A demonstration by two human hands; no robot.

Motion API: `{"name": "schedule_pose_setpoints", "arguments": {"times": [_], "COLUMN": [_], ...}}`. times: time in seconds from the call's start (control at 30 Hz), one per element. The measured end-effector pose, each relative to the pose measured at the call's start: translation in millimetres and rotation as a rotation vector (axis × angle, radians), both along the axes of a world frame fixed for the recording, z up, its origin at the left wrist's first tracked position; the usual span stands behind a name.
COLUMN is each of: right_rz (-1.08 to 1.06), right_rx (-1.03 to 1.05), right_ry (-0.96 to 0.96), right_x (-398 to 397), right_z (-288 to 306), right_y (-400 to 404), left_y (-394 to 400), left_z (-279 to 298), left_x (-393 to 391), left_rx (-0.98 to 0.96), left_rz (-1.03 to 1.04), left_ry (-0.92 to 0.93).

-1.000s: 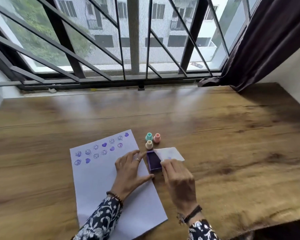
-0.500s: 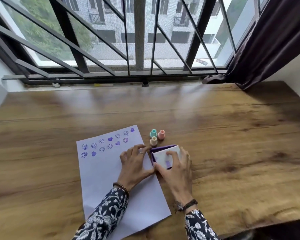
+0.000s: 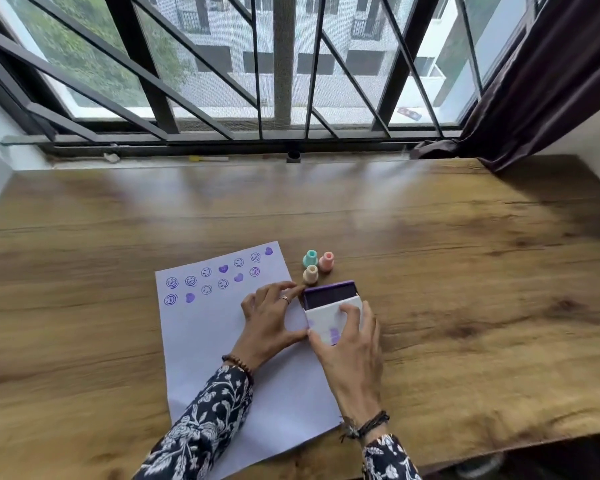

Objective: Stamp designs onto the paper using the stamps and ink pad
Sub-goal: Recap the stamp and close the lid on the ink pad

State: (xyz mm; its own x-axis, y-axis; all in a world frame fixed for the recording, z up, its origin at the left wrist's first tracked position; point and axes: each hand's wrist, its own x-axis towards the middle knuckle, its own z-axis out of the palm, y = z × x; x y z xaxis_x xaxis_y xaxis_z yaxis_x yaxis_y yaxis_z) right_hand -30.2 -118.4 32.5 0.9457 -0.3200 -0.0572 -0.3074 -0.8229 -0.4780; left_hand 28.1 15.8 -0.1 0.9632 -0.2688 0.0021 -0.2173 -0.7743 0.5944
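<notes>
Nearest: two patterned sleeves (image 3: pixel 208 424) coming in from the near edge, beaded bracelet on the left wrist, dark cord bands on the right.

Right hand (image 3: pixel 352 344) is on the white lid (image 3: pixel 326 323) of the ink pad. Thumb on the lid's near-left corner, the other fingers curled over its right side, so it grips the lid across its width. The lid is tilted, covering the near part of the pad, purple smudges on its top.

Left hand (image 3: pixel 269 320) lies on the paper (image 3: pixel 222 358), just left of the pad. Fingers loosely spread, slightly bent. Fingertips reach the purple ink pad (image 3: pixel 329 295) at its far-left corner; thumb points right toward the lid's near corner and meets the right thumb there. Ring on one finger.

Ink pad sits on the wooden table (image 3: pixel 465 306), right against the paper's right edge. Its dark inked face is exposed at the far end.

Just beyond the pad: three small stamps standing upright in a tight cluster – beige stamp (image 3: pixel 310 274) nearest, teal stamp (image 3: pixel 310 258) and pink stamp (image 3: pixel 326 261) behind it.

Far end of the paper carries two rows of purple prints (image 3: pixel 219 277): smiley faces and solid hearts.

Far side: barred window (image 3: pixel 281 64), dark curtain (image 3: pixel 534 81) at right.
</notes>
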Motion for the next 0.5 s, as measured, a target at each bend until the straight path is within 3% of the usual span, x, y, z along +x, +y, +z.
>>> {"name": "schedule_pose_setpoints", "arguments": {"times": [0.5], "right_rz": [-0.039], "right_rx": [0.105], "right_ry": [0.011], "right_x": [26], "right_z": [5], "right_y": [-3], "left_y": [0], "left_z": [0], "left_x": [-1], "left_rx": [-0.009], "left_rz": [0.022], "left_ry": [-0.052]}}
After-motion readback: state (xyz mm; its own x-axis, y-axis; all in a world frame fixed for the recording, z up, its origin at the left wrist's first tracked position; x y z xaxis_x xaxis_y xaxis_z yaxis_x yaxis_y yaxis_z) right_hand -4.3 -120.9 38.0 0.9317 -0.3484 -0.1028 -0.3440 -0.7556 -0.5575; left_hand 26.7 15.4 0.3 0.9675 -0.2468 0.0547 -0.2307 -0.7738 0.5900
